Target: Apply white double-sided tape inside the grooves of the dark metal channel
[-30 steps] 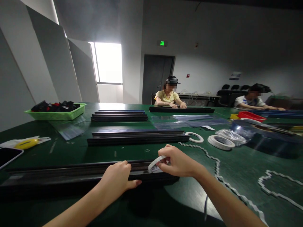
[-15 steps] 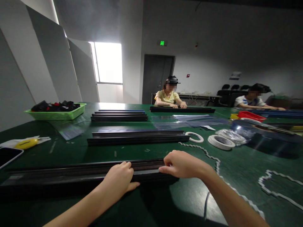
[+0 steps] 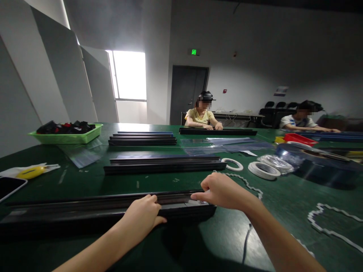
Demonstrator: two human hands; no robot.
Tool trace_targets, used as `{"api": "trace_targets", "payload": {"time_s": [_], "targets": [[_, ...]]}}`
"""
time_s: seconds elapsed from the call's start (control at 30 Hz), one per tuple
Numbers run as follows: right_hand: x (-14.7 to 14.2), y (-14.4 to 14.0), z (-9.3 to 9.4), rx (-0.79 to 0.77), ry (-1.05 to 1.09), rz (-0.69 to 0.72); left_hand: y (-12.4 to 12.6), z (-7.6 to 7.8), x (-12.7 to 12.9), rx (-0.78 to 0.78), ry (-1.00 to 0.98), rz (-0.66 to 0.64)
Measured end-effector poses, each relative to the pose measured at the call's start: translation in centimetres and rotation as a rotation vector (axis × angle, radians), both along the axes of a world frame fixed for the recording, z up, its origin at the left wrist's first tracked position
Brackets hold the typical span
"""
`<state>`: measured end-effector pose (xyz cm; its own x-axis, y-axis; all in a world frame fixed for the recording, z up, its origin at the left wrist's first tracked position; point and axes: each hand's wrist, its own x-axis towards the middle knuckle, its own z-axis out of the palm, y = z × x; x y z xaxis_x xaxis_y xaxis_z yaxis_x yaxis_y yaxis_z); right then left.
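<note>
A long black channel-shaped rail (image 3: 85, 213) lies along the near side of the green table. My left hand (image 3: 146, 212) is wrapped over its front wall, fingers inside the channel and thumb low on the outside. My right hand (image 3: 221, 190) is at the rail's right end, fingers curled and thumb pointing left just over the channel. Whether a small thing is pinched in those fingers is hidden. Below the thumb, a pale, shiny piece (image 3: 195, 203) shows on the rail's top edge. A white wavy strip (image 3: 249, 185) passes behind my right forearm.
More black rails (image 3: 164, 166) lie beyond. Tape rolls (image 3: 263, 170) and a large film roll (image 3: 326, 166) sit at right, a green basket (image 3: 65, 138) of black parts and a yellow cutter (image 3: 31, 172) at left. Two co-workers (image 3: 202, 117) sit across the table.
My right hand has shifted slightly up and right, lifting a little from the rail's end and uncovering the pale piece there. My left hand keeps its hold.
</note>
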<state>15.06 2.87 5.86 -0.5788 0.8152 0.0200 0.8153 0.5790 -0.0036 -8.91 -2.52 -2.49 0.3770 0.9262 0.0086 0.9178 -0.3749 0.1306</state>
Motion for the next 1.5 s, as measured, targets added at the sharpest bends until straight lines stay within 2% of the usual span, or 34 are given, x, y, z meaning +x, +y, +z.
{"api": "trace_targets", "payload": {"time_s": [0.2,0.37,0.43,0.63,0.87,1.13,1.33,1.5], "targets": [[0.6,0.6,-0.6,0.06,-0.109,0.023,0.1,0.4,0.4,-0.085,-0.038,0.037],[0.9,0.5,-0.7,0.028,-0.105,0.037,-0.4,0.8,-0.5,-0.153,-0.066,0.13],[0.8,0.3,-0.5,0.002,-0.105,0.04,-0.8,1.3,-1.1,-0.197,-0.039,0.208],[0.6,0.5,-0.7,-0.104,-0.141,0.014,-1.1,2.7,-1.7,-0.221,-0.068,0.256],[0.1,1.1,-2.0,-0.094,-0.281,-0.109,-1.0,2.5,-1.5,-0.193,-0.05,0.249],[-1.0,0.4,-2.5,-0.127,-0.33,-0.136,-1.0,2.5,-0.9,-0.136,0.109,0.164],[-0.5,1.3,-3.4,-0.089,-0.27,-0.123,-0.7,1.5,-0.6,-0.071,0.151,0.219],[0.3,2.4,-4.1,-0.065,-0.252,-0.132,-0.6,1.4,-0.8,-0.12,0.16,0.266]]}}
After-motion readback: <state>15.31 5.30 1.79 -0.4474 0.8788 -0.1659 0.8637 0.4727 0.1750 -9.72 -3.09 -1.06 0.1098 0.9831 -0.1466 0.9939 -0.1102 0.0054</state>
